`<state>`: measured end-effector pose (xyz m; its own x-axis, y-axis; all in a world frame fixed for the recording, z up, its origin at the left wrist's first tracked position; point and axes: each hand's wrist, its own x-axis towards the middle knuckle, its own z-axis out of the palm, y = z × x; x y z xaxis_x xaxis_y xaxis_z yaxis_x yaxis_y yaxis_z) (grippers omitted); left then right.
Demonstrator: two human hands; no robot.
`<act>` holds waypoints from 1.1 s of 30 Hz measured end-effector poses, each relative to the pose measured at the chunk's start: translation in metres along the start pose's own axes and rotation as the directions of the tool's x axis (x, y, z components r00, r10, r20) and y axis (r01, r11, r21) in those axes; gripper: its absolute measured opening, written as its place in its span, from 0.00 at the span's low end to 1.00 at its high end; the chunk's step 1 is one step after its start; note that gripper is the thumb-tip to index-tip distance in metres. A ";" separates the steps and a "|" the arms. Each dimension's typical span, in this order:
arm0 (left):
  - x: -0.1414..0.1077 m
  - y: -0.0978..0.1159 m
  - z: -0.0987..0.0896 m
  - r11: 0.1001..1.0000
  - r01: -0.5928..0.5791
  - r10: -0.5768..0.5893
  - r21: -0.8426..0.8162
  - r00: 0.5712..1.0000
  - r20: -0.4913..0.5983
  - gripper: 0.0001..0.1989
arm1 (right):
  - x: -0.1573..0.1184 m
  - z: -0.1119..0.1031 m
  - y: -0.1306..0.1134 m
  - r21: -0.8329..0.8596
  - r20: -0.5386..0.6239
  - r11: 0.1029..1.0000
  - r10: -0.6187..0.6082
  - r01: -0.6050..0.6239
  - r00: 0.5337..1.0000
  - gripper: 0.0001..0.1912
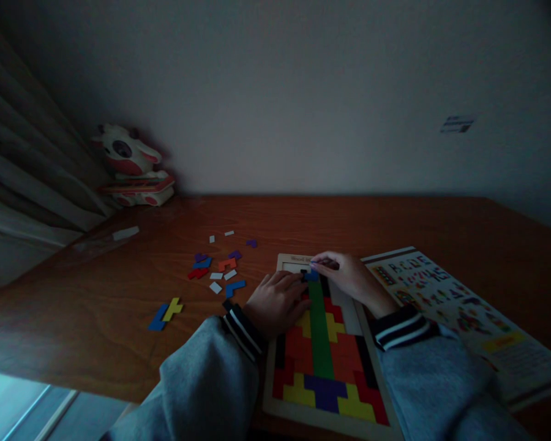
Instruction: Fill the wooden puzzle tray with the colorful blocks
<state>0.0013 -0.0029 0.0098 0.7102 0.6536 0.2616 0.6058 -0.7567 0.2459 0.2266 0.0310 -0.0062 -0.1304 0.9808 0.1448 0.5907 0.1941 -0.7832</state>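
A wooden puzzle tray [328, 418] lies in front of me, its lower part filled with coloured pieces. A long green strip [320, 343] runs up its middle, with a purple piece [326, 392] below it. My left hand [278, 301] rests flat over the tray's left side, fingers stretched out and covering some pieces. At the tray's top end, my right hand [342, 277] pinches a blue puzzle piece [311, 276] just above the green strip. The fingers hide part of that piece, and a small black piece shows beside it.
Loose pieces lie left of the tray, among them an orange one [227, 264] and a blue one [235, 288]. Nearer me are a yellow piece [172, 309] and a blue piece [158, 318]. A printed pattern sheet [463, 312] lies right; a cow toy [135, 165] stands back left.
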 end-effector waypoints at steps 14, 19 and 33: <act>-0.001 -0.002 0.002 1.000 -0.002 0.002 0.005 1.000 0.001 0.17 | -0.003 0.001 -0.014 0.055 -0.014 0.998 -0.019 0.020 1.000 0.08; -0.001 -0.002 0.002 1.000 -0.004 0.004 0.008 1.000 -0.001 0.18 | -0.001 0.001 -0.003 0.056 0.001 0.998 -0.013 0.013 1.000 0.11; -0.001 -0.001 0.001 1.000 -0.004 0.004 -0.023 1.000 -0.019 0.17 | 0.001 -0.006 -0.005 0.279 -0.069 0.960 0.018 0.002 0.997 0.17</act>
<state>0.0003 -0.0026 0.0082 0.7055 0.6511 0.2800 0.5947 -0.7587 0.2658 0.2286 0.0307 0.0018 -0.0647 0.9830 0.1719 0.3445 0.1837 -0.9206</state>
